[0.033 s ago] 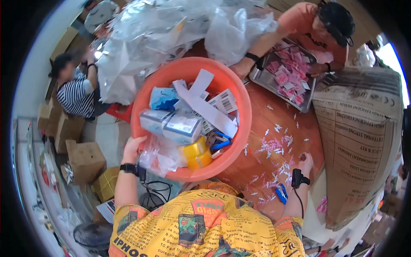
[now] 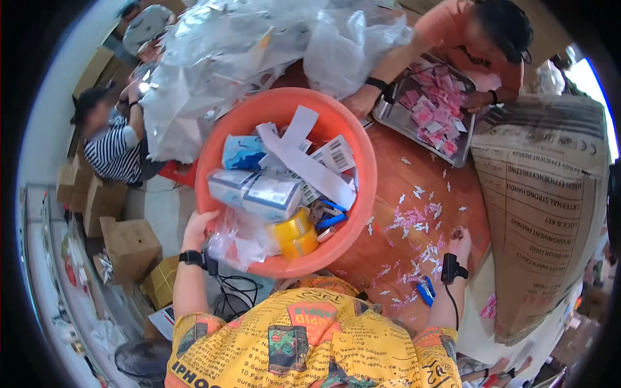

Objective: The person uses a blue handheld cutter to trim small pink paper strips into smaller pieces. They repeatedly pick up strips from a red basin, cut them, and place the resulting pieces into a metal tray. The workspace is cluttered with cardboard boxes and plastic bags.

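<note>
A large orange-red plastic tub (image 2: 365, 171) tilts in front of me. My left hand (image 2: 198, 231) grips its rim at the left side. Inside lie a wrapped tissue pack (image 2: 255, 194), a blue-and-white pack (image 2: 244, 151), white paper strips (image 2: 307, 165), barcode labels (image 2: 335, 154), yellow tape rolls (image 2: 295, 235), a blue-handled tool (image 2: 332, 220) and a clear plastic bag (image 2: 240, 240). My right hand (image 2: 460, 241) rests near the table's right edge, its fingers curled; what they hold, if anything, is hidden. Small white and pink pieces (image 2: 409, 218) are scattered beside it.
Across the reddish-brown table (image 2: 388, 174), a co-worker in orange handles a metal tray (image 2: 458, 157) of pink packets. A tall carton (image 2: 537, 213) stands right, and a blue tool (image 2: 425, 291) lies by my right forearm. Plastic sheeting (image 2: 213, 71) is piled at the back; another person sits left.
The tub appears slightly further left and lower, with my left hand still on its rim. The co-worker's head and arm have shifted a little. My right hand stays in about the same place.
</note>
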`<act>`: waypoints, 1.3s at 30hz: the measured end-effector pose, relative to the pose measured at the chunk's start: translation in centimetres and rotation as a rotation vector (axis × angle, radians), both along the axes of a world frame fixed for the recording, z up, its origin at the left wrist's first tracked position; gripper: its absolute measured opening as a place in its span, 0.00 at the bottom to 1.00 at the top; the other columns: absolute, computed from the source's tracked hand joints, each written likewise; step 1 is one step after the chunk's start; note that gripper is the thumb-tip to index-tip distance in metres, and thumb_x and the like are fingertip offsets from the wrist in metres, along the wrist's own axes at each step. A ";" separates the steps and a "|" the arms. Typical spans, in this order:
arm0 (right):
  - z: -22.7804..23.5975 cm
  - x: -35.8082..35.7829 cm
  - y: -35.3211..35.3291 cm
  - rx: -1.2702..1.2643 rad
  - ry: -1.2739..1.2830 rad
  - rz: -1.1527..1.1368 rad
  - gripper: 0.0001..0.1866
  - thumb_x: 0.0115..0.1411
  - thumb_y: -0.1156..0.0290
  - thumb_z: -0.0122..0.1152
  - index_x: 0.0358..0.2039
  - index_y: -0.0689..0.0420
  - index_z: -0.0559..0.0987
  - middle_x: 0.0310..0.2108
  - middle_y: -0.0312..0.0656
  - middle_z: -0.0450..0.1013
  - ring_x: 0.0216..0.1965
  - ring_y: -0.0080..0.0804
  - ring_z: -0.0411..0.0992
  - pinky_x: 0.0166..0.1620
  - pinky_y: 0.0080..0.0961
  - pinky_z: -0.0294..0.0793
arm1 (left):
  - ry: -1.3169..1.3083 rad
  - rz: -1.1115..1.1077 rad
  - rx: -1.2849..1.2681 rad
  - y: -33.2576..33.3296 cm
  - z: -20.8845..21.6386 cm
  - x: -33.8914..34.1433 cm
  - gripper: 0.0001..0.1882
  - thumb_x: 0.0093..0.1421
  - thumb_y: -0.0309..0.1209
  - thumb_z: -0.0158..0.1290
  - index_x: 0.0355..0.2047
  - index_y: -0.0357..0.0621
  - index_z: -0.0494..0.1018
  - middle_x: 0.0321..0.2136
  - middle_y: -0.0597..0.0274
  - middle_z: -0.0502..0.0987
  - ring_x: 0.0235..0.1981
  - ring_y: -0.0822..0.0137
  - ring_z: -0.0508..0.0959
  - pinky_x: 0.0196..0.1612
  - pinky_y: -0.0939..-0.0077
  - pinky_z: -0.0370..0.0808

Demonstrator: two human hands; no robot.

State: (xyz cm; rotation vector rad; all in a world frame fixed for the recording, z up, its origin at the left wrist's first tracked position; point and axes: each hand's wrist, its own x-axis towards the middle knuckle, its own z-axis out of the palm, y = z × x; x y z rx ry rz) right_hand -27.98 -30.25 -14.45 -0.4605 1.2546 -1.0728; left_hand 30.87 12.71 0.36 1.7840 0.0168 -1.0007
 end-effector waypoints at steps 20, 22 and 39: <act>4.6 20.3 8.6 0.286 -0.575 0.650 0.03 0.56 0.74 0.50 0.31 0.56 0.73 0.19 0.34 0.65 0.18 0.20 0.63 0.18 0.14 0.59 | 0.195 0.330 0.039 6.2 -4.9 2.8 0.21 0.49 0.26 0.52 0.46 0.44 0.68 0.39 0.63 0.75 0.37 0.63 0.76 0.40 0.71 0.73; 5.4 21.2 8.9 0.253 -0.407 0.818 0.04 0.57 0.73 0.49 0.31 0.57 0.73 0.19 0.34 0.66 0.18 0.19 0.63 0.18 0.13 0.59 | 0.164 0.312 0.028 5.7 -4.9 2.5 0.22 0.48 0.26 0.52 0.46 0.44 0.68 0.39 0.63 0.75 0.38 0.63 0.75 0.40 0.70 0.73; 17.9 27.1 14.9 -0.770 -0.038 1.184 0.18 0.52 0.61 0.60 0.23 0.63 0.65 0.21 0.49 0.61 0.22 0.47 0.62 0.26 0.35 0.62 | -0.081 0.346 0.028 9.4 1.4 -2.4 0.21 0.46 0.21 0.48 0.44 0.40 0.68 0.37 0.61 0.74 0.34 0.64 0.75 0.37 0.74 0.72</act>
